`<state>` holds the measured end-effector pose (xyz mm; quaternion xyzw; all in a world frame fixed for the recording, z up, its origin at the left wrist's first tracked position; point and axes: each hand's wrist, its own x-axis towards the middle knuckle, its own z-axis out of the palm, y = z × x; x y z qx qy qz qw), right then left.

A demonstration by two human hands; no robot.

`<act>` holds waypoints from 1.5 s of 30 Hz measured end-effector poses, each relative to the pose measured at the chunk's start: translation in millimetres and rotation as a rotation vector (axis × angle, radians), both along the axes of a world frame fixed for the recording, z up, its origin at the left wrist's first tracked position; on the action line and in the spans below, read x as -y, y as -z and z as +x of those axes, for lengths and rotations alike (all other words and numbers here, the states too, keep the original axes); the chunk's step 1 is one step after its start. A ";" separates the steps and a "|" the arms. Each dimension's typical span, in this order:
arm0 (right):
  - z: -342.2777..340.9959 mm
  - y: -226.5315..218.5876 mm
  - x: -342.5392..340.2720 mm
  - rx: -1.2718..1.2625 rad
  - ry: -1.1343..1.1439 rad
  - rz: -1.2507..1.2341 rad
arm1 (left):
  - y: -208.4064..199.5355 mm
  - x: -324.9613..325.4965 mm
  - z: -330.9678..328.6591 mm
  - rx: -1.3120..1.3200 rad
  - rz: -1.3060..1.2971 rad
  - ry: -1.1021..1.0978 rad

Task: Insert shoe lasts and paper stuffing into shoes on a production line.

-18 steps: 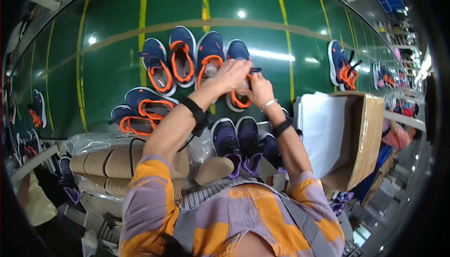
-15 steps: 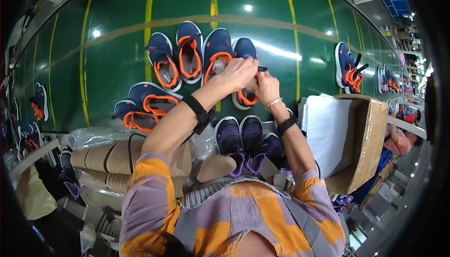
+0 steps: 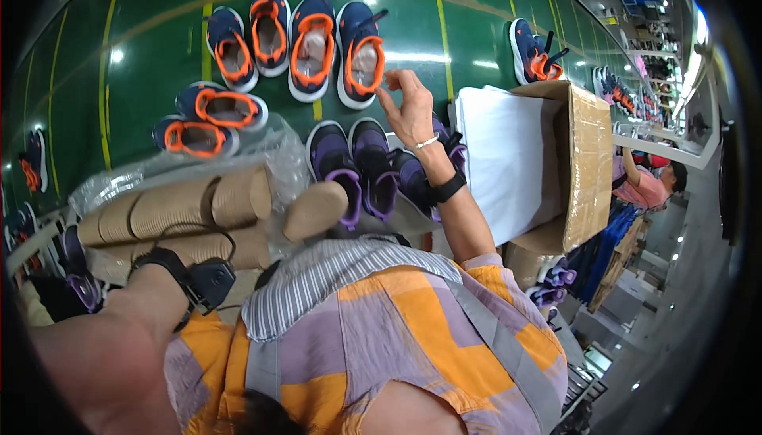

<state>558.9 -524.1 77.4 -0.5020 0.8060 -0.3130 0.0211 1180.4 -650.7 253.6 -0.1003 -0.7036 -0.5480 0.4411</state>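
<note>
Between shoe rim (image 3: pixel 381 60) and white-sheet edge (image 3: pixel 468 117), right fingers (image 3: pixel 407 78) apart, left unseen (table (image 3: pixel 421 26) ahead).

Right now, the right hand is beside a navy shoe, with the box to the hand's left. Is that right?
No: in the head view, the box is to the right of the right hand, which is beside a navy shoe.

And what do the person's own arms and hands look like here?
Both sleeves are orange and lilac patchwork. The left arm wears a black strap with a boxy black device, a thin dark cable looping beside it. The right hand is gloveless, with a pale bracelet at the wrist and a wide black band on the forearm. I can't make out the left hand.
</note>
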 end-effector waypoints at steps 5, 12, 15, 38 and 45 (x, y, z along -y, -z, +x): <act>67.7 -25.0 -38.3 0.273 -0.313 0.040 | 190.0 -98.8 -255.2 0.343 0.028 0.139; 136.8 -19.7 -71.9 -0.139 -0.430 0.370 | 248.9 -112.4 -370.8 0.456 -0.116 0.161; 150.8 -13.7 -75.0 0.027 -0.381 0.357 | 236.3 -106.7 -357.3 0.353 -0.058 0.135; 260.3 1.8 -99.6 0.669 -0.217 -0.224 | 117.3 -164.0 -187.1 -0.157 -0.280 -0.347; 303.3 33.9 -106.0 0.414 -0.558 0.325 | 72.9 -153.9 -173.6 -0.347 -0.419 -0.223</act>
